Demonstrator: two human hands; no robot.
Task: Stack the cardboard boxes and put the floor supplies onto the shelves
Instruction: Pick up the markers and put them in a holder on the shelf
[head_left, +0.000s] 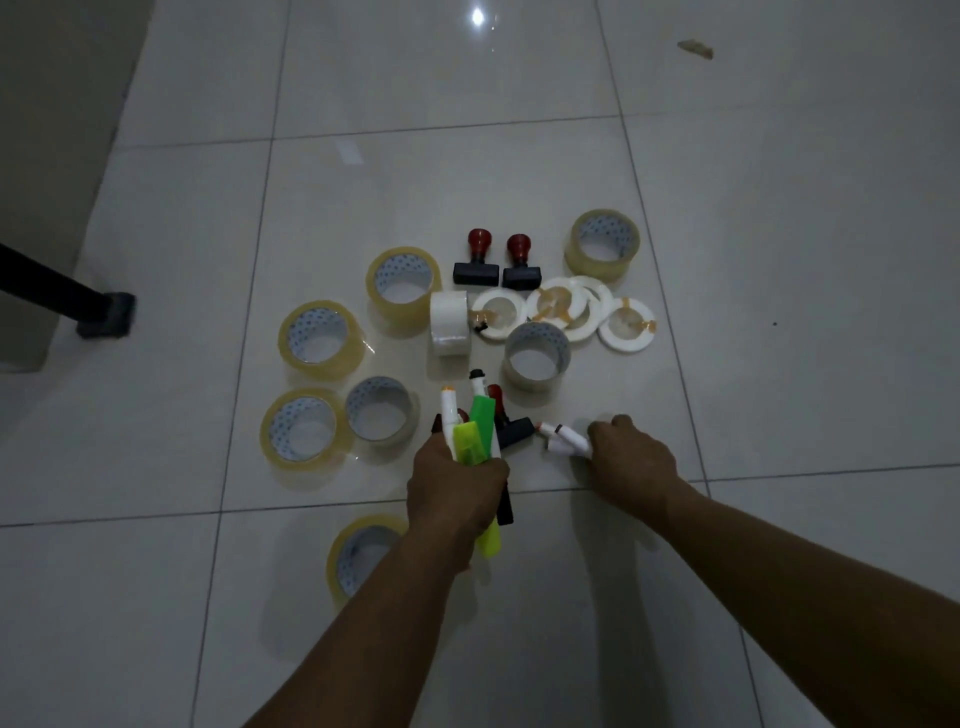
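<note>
Early yet: our left hand (457, 499) clutches markers (470, 431), right hand (631, 457) closes on two more (563, 440); tape rolls (319, 338) and stamps (477, 260) at twelve o'clock remain on the floor (779, 260).

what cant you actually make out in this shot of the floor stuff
- Head view: how many markers the left hand holds; its fist hides their middles.
- Head view: the right hand covers the near ends of the white markers.
- Head view: the near tape roll is partly hidden behind the left forearm.
- Head view: the third stamp is mostly behind the bundle.
- No shelves or cardboard boxes appear in frame.
</note>
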